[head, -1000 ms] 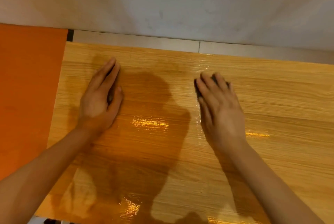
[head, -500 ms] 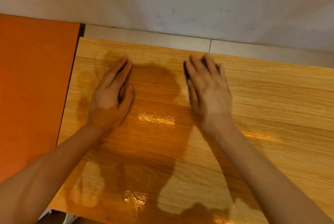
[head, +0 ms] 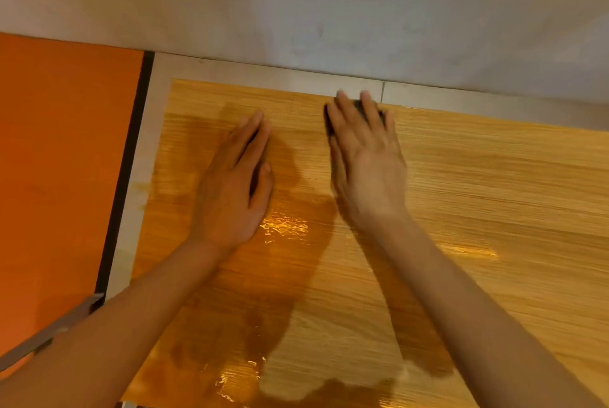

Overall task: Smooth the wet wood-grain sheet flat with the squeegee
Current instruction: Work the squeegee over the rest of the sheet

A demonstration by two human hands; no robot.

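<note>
I see the wet wood-grain sheet filling centre and right; my left hand lies flat, fingers straight; my right hand presses a dark squeegee at the sheet's upper edge; overshooting could lift that edge.

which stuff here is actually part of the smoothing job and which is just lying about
Part of the job:
- wood-grain sheet, wet and glossy
- dark squeegee, mostly hidden under the right hand
- left hand, flat on the sheet

Just lying about:
- orange panel to the left
- grey strip at the lower left, too unclear to name
</note>
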